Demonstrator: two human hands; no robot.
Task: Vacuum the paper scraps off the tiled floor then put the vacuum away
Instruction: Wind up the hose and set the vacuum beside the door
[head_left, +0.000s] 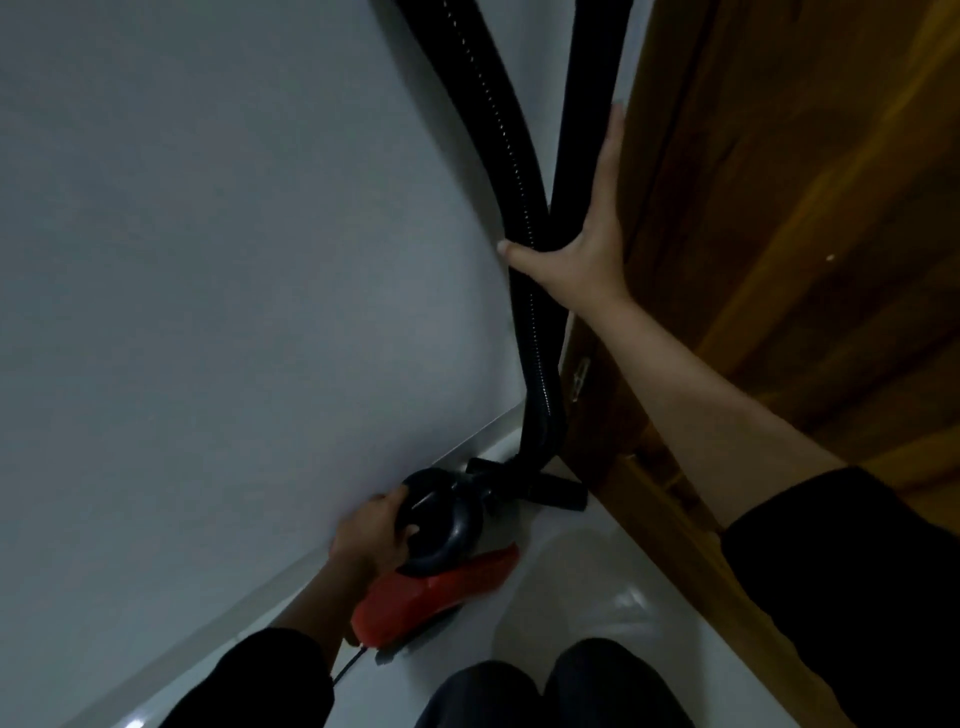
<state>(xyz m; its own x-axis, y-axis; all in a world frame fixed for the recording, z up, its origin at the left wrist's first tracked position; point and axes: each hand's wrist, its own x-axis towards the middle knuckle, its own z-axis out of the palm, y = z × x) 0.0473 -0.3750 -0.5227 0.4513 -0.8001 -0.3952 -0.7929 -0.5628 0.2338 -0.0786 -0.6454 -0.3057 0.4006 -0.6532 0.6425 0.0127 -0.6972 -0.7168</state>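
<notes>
The red-and-black plastic vacuum (441, 566) is set on the glossy tiled floor (587, 582) in the corner between grey wall (234, 260) and wooden door (779, 208), its rounded handle gripped by the left hand (371, 535), while the ribbed hose (519, 208) is pressed flat by the spread right hand (587, 239), seemingly for storage.

A plain grey-white wall (234, 260) fills my left side, with a pale skirting board (457, 449) along its foot. A brown wooden door (779, 208) stands to my right. My dark-trousered knees (545, 686) show at bottom.
</notes>
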